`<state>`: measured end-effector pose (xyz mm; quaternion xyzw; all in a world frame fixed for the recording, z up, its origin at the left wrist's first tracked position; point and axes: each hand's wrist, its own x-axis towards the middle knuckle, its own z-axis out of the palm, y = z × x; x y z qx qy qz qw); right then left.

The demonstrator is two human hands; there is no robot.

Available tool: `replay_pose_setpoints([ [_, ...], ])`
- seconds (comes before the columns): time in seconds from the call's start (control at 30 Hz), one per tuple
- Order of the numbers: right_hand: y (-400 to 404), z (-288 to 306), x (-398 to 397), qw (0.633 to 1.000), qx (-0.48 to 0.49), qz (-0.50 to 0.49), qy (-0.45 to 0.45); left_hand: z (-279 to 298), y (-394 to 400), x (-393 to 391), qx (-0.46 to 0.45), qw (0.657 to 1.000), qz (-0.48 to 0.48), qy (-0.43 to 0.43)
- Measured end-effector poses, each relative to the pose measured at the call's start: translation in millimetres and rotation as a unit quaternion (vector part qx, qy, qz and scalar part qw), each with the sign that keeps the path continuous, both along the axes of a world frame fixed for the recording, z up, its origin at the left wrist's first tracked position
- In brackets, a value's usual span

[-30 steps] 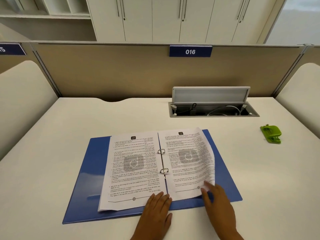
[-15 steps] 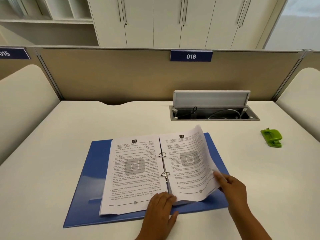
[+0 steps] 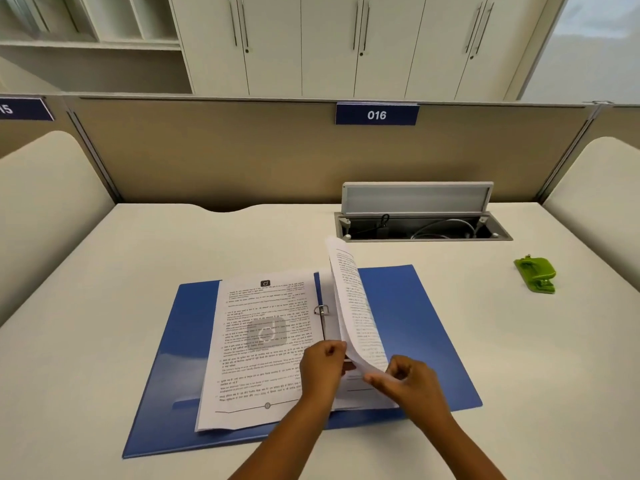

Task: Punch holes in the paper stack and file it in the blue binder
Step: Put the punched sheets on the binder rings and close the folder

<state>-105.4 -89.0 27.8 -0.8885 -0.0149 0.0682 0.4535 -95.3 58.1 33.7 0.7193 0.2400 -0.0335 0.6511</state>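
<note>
Both the left hand (image 3: 323,363) and right hand (image 3: 403,379) pinch raised pages (image 3: 349,306) above the open blue binder (image 3: 408,306) on the worktop (image 3: 173,244).

— How did we hold our left hand (image 3: 323,363)?
— Curled, knuckles up, fingers (image 3: 334,348) bent under.
— And our right hand (image 3: 403,381)?
— Just beside it, thumb and fingers pinched, both forearms reaching forward.
</note>
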Motion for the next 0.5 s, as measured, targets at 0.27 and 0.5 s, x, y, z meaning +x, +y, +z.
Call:
replay_pose_setpoints([
  [0.27, -22, -21, -2, 0.970, 0.130, -0.204, 0.006, -6, 24, -12, -0.014, 0.999, 0.045, 0.021],
  [0.5, -50, -25, -7, 0.911, 0.263, -0.290, 0.126, -6, 73, -21, 0.059, 0.994, 0.097, -0.001],
])
